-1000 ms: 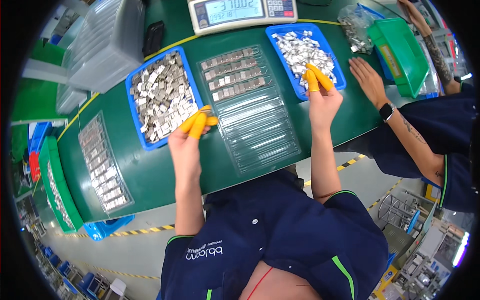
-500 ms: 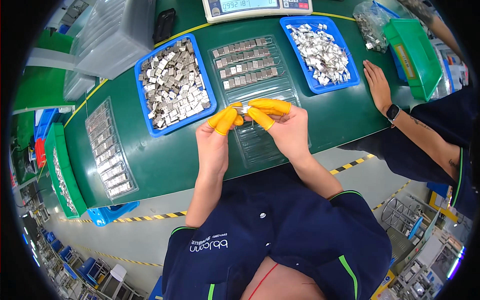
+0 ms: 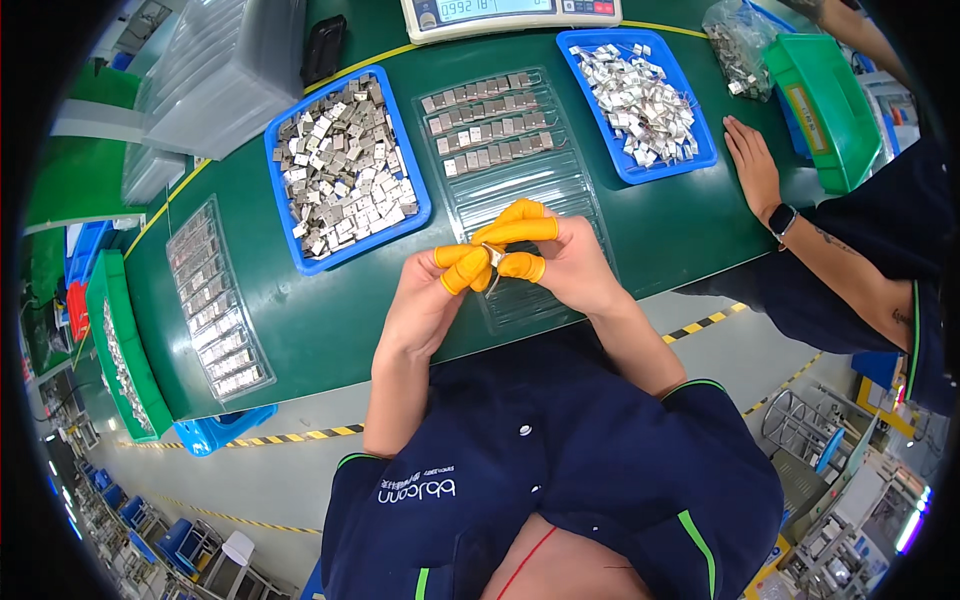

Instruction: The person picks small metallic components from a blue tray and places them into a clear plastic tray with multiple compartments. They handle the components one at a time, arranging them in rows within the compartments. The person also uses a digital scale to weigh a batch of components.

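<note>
Yellow finger cots cover several fingertips of both hands. Between them, over the near part of a clear ribbed tray (image 3: 520, 195), is a small silver-and-white connector part (image 3: 495, 256) with a thin tail hanging down. My left hand (image 3: 428, 292) pinches it from the left, fingers closed. On its other side my right hand (image 3: 572, 262) has thumb and forefinger at the part, closed about its edge. The fingertips partly hide it. Beyond, rows of metal connector pieces (image 3: 495, 125) lie in the tray's far grooves.
A blue bin of metal shells (image 3: 345, 165) stands left, a blue bin of white wired parts (image 3: 640, 105) right. A filled clear tray (image 3: 215, 300) and green bin (image 3: 125, 350) lie further left. A scale (image 3: 510, 15) sits behind. A co-worker's hand (image 3: 752, 165) rests at right.
Both hands have come slightly nearer to me with the part, which is now tilted differently. My right fingers have spread further apart around it.
</note>
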The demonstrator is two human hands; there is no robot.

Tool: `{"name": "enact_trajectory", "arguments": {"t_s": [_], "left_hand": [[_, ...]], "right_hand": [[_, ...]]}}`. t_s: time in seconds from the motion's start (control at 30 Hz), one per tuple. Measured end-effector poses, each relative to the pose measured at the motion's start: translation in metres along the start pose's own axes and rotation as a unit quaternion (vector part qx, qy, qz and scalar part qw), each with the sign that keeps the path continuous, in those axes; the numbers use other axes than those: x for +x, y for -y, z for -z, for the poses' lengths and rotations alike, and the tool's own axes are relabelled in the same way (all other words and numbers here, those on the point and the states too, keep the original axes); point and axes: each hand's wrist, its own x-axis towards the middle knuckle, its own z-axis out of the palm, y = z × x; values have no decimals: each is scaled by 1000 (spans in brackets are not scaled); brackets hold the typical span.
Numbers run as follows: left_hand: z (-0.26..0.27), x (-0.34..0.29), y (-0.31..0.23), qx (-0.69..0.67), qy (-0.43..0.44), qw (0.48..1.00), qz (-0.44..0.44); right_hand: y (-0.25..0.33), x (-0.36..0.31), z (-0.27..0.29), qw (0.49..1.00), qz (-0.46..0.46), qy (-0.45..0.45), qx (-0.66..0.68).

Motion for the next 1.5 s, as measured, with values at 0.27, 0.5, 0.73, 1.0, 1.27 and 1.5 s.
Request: {"name": "enact_trajectory", "arguments": {"t_s": [0.27, 0.5, 0.73, 1.0, 1.27, 1.5], "left_hand": [[2, 1, 17, -31, -48, 997, -60], [-5, 4, 7, 184, -191, 958, -106], [7, 2, 22, 295, -174, 923, -175], [11, 2, 21, 313, -181, 912, -192], [10, 4, 18, 313, -216, 905, -188], [10, 7, 25, 389, -215, 878, -177]], "right_hand": [[-2, 0, -13, 977, 34, -67, -202], [-5, 1, -16, 880, 166, -145, -420], [-1, -4, -27, 894, 126, -48, -427], [-8, -1, -15, 826, 238, -11, -511], [-1, 13, -10, 791, 260, 41, -553], [-16, 43, 3, 812, 210, 6, -544]]}}
